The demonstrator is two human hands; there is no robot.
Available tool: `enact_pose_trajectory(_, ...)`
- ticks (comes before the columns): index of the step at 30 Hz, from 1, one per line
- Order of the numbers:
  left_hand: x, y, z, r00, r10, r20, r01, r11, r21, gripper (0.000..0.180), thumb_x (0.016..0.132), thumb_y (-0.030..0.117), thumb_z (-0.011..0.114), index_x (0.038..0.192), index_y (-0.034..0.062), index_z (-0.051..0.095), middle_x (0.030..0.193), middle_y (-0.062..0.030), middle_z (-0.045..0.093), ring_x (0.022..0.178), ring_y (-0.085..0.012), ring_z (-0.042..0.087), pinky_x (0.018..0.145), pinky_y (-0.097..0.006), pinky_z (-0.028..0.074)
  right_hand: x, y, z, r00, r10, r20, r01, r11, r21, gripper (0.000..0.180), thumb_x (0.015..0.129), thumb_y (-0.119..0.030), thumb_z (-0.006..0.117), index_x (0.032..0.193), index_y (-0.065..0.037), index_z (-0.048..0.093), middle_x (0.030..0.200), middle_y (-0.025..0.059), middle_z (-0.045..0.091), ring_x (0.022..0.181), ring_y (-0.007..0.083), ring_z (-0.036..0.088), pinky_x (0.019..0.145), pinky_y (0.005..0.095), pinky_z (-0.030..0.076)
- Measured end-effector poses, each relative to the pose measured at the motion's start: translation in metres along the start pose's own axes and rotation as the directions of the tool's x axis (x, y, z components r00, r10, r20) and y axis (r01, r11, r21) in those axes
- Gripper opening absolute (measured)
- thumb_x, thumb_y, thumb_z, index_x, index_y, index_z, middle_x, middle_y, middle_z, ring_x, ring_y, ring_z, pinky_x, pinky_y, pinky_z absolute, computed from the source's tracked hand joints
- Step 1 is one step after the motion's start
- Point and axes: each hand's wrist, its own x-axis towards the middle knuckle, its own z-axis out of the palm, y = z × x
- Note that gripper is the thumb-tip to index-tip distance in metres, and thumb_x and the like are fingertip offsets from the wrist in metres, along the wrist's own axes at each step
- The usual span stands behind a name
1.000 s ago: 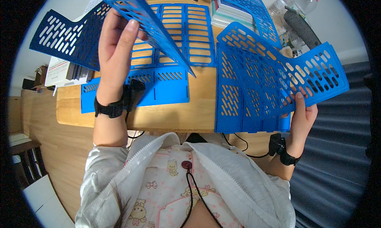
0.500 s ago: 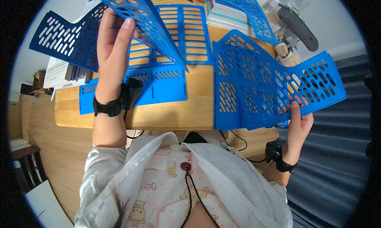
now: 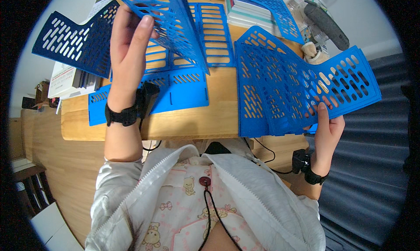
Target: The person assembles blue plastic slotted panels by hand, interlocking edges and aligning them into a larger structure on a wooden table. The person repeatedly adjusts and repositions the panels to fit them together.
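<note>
My left hand grips a tall blue slotted plastic panel, thumb on the near face, and holds it upright over the table. At the table's right edge, my right hand pinches the lower edge of a stack of blue slotted panels, its fingers showing through the slots. Under and behind the left panel lies a flat blue grid piece with long openings. A blue strip with slanted slots rests closer to the table's front. The lower edge of the left panel hangs near the grid piece; whether they touch, I cannot tell.
Another dark blue slotted panel leans at the left, above books. At the back, one more blue panel lies against stacked books. Plastic bottles and a dark grey elongated object stand at the back right.
The left panel has shifted slightly right and is turned so that its side shows wider. The right stack has tilted a little, its lower edge slightly higher. Both hands keep their hold.
</note>
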Motion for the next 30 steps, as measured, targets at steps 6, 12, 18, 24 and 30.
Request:
enact_pose_trajectory(6,0.000,0.002,0.007,0.999,0.021,-0.048,-0.023,0.999,-0.035,0.028,0.095,0.017,0.052,0.118,0.0029,0.049,0.096,-0.0026,0.056,0.079,-0.0081,0.050,0.072,-0.021,0.043,-0.003,-0.002,0.004,0.999,-0.031,-0.015,0.031,0.999,-0.012,0.029,0.094,-0.011,0.053,0.119,0.003,0.050,0.100,0.0112,0.063,0.071,0.0115,0.061,0.046,0.0225,0.051)
enact_pose_trajectory(12,0.002,0.003,0.005,1.000,-0.016,-0.022,0.016,1.000,-0.015,0.030,0.094,0.016,0.049,0.120,0.0005,0.049,0.104,-0.0085,0.057,0.091,-0.0139,0.054,0.081,-0.026,0.044,-0.007,-0.024,0.013,0.994,-0.073,0.079,0.077,0.996,-0.051,0.032,0.094,-0.008,0.051,0.124,-0.001,0.049,0.094,0.0081,0.062,0.069,0.0095,0.060,0.046,0.0213,0.051)
enact_pose_trajectory(18,0.001,0.005,0.006,0.999,-0.045,-0.010,0.046,0.998,0.043,0.030,0.095,0.018,0.046,0.120,0.0003,0.050,0.103,-0.0060,0.057,0.081,-0.0108,0.051,0.074,-0.024,0.042,-0.013,-0.054,0.033,0.984,-0.114,0.134,0.138,0.973,-0.185,0.031,0.094,-0.009,0.049,0.125,-0.002,0.050,0.089,0.0079,0.062,0.065,0.0073,0.057,0.046,0.0205,0.049)
enact_pose_trajectory(24,0.013,0.009,0.006,0.991,-0.127,0.031,0.126,0.991,0.038,0.036,0.094,0.021,0.045,0.123,0.0003,0.047,0.102,-0.0078,0.057,0.088,-0.0166,0.055,0.077,-0.028,0.044,-0.015,-0.070,0.047,0.981,-0.105,0.162,0.142,0.962,-0.233,0.031,0.094,-0.008,0.047,0.124,-0.001,0.051,0.083,0.0089,0.062,0.056,0.0073,0.055,0.045,0.0203,0.046)
enact_pose_trajectory(30,0.012,0.017,0.017,0.993,-0.119,-0.026,0.120,0.988,0.092,0.025,0.094,0.012,0.040,0.113,0.0000,0.050,0.087,0.0012,0.046,0.077,-0.0083,0.042,0.070,-0.021,0.037,-0.019,-0.069,0.048,0.977,-0.117,0.178,0.152,0.968,-0.199,0.032,0.093,-0.008,0.047,0.124,0.000,0.051,0.079,0.0089,0.062,0.052,0.0077,0.054,0.045,0.0216,0.046)
